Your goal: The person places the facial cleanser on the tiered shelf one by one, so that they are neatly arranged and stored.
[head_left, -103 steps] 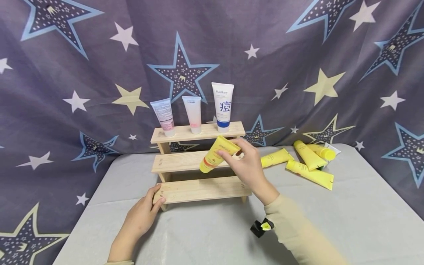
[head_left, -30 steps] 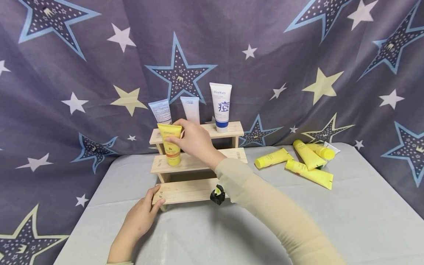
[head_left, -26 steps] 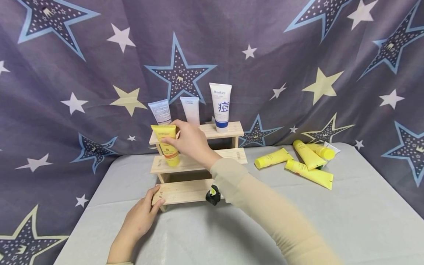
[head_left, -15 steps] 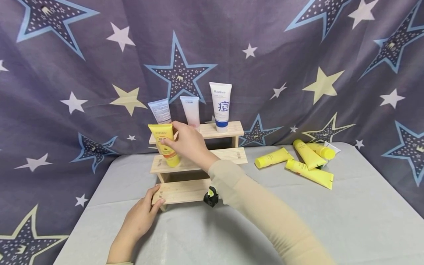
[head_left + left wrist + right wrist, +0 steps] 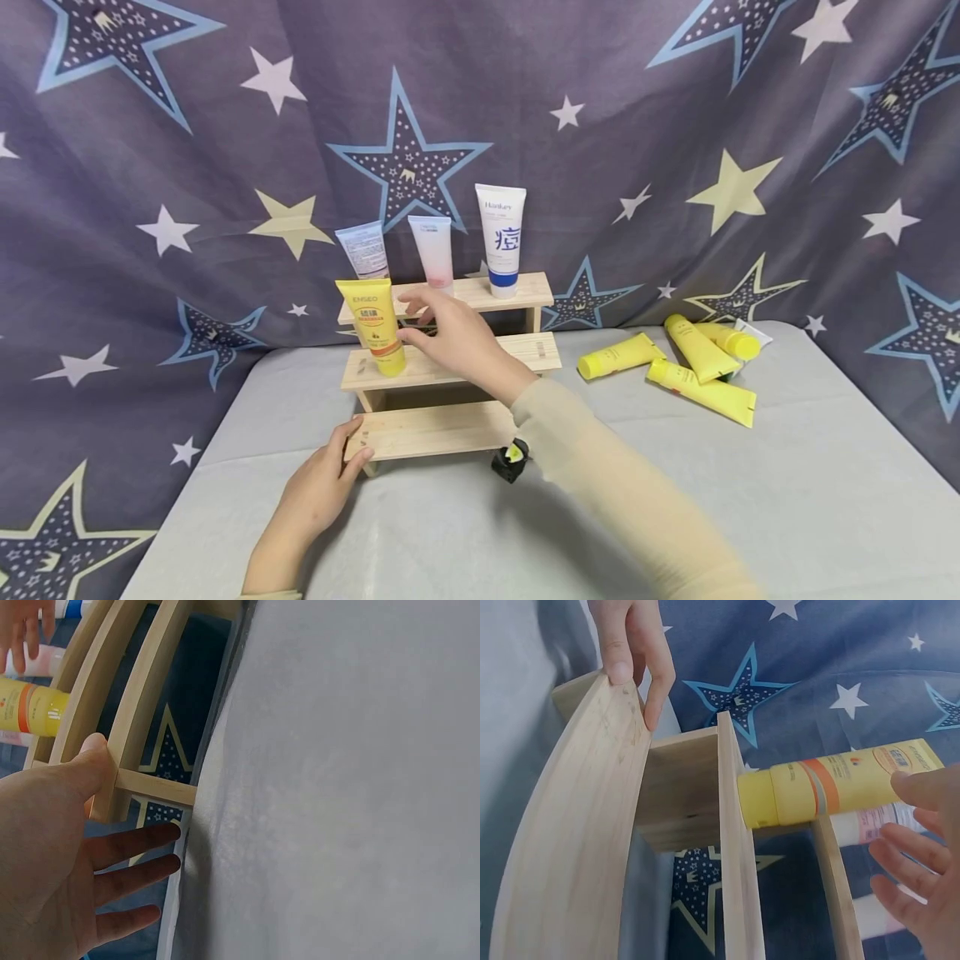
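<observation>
A yellow squeeze tube (image 5: 371,325) stands on its cap at the left end of the middle step of a three-tier wooden stand (image 5: 442,429). Just to its right is my right hand (image 5: 457,333), fingers loosely bent and parted, holding nothing. In the right wrist view its fingertips are close to the top end of the yellow tube (image 5: 840,784). My left hand (image 5: 318,483) grips the left end of the lowest step. The left wrist view shows the thumb of the left hand (image 5: 45,855) on that board (image 5: 142,712), the other fingers spread below it.
Along the top step stand a blue-and-pink tube (image 5: 363,250), a pale pink tube (image 5: 432,250) and a taller white tube (image 5: 501,237) with a blue cap. Several yellow tubes (image 5: 701,404) lie loose on the grey cloth at right. A starry curtain (image 5: 600,50) hangs behind.
My right hand carried the yellow tube left to the middle step, turned it upright and shifted it to the left end. It has let go and drawn right. The left hand stayed put.
</observation>
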{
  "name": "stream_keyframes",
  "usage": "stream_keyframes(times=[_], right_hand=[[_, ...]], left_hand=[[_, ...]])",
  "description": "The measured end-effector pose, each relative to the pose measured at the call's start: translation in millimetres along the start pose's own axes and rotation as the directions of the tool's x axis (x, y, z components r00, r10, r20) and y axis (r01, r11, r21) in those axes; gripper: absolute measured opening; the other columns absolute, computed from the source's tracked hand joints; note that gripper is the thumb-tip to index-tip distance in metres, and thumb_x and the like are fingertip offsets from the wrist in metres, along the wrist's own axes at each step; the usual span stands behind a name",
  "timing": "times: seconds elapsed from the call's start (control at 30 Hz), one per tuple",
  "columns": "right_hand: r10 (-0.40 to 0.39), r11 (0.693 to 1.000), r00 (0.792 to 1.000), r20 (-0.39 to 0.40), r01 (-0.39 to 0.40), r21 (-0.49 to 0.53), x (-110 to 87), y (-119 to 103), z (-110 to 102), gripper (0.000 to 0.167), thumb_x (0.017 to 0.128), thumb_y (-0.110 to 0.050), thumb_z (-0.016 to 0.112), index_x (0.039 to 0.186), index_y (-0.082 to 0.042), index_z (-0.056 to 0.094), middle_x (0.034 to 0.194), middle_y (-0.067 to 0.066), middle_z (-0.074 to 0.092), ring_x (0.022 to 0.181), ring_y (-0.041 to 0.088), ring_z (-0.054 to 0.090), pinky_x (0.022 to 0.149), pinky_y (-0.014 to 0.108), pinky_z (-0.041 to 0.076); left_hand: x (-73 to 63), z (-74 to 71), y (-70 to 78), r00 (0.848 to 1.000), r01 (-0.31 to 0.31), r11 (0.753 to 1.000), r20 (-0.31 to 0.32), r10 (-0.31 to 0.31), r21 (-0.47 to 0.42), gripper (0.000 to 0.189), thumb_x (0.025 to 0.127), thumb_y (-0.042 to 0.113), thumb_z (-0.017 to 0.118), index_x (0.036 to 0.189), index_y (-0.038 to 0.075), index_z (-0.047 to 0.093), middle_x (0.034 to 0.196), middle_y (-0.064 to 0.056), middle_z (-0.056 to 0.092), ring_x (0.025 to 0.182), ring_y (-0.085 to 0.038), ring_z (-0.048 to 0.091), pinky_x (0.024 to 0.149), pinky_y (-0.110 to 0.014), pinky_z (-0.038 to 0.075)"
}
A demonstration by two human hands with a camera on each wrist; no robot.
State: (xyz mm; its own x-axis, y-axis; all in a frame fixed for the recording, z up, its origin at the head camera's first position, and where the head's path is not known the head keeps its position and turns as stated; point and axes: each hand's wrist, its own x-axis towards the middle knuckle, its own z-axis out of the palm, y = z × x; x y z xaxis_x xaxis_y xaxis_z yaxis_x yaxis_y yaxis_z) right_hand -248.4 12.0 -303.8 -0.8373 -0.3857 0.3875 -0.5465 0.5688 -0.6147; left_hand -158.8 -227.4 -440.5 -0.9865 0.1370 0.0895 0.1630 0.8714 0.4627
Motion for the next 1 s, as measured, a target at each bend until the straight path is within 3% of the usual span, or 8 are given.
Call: stream_keyframes(times=[0.4,0.67,1.0], right_hand=[[-0.109,0.992,0.988,-0.107,0.115,0.047,-44.1,35.9,-31.7,0.035,0.095,-0.018,0.07,0.128,-0.01,0.063,0.116,0.003,0.069,0.1,0.018,0.064,0.089,0.037,0.052],[-0.234,0.968,0.955,-0.181,0.246,0.047,-74.9,62.8,-51.9,0.028,0.09,-0.007,0.073,0.118,-0.006,0.068,0.111,0.005,0.071,0.099,0.02,0.065,0.085,0.042,0.053],[-0.188,0.98,0.953,-0.239,0.197,0.014,-114.9,102.0,-74.3,0.025,0.09,-0.005,0.073,0.115,-0.005,0.069,0.107,0.002,0.071,0.096,0.017,0.065,0.084,0.04,0.053]], left_hand=[[-1.1,-0.7,1.8,1.0,0.01,1.0,0.005,-0.01,0.003,0.055,0.105,0.039,0.047,0.15,0.011,0.035,0.125,-0.032,0.06,0.113,-0.048,0.059,0.088,-0.062,0.047],[-0.4,-0.8,0.6,1.0,0.007,1.0,0.003,-0.007,0.005,0.055,0.105,0.039,0.047,0.15,0.011,0.035,0.124,-0.032,0.06,0.112,-0.048,0.059,0.087,-0.062,0.047],[-2.3,-0.4,2.5,1.0,0.0,1.0,-0.01,0.0,0.011,0.055,0.105,0.04,0.048,0.149,0.009,0.036,0.123,-0.032,0.06,0.111,-0.048,0.06,0.086,-0.062,0.047]])
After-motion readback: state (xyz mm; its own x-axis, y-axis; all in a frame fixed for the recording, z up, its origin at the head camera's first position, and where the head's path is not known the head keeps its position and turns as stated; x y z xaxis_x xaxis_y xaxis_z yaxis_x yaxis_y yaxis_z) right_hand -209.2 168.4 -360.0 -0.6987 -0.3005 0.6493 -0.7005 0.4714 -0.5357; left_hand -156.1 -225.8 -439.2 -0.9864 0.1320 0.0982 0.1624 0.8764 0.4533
